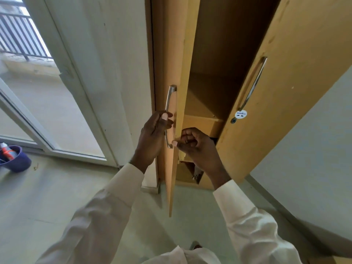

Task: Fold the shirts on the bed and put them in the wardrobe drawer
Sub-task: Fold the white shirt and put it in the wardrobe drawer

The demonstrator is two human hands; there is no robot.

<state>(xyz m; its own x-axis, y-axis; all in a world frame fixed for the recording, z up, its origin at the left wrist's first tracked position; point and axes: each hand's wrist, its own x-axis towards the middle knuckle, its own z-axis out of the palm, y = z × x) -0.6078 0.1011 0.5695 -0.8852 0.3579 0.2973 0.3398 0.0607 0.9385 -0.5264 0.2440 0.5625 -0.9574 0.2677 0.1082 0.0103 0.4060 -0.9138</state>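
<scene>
Both grips on the wardrobe (219,54) left door (170,187)
Head view: the left grip (152,134) curls round the metal handle (168,100); the right grip (196,143) pinches the door's edge, half hiding what looks like the drawer front (206,126) inside. The right door (295,92) has a round white sticker (241,113) (writing too small to read).

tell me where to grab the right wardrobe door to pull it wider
Take the right door by its bar handle, around mid-span. The bar stands off the door's front face with a gap behind it, so come from the front and curl fingers behind it. The left hand grips the left door's handle and the right hand pinches that door's edge.
</scene>
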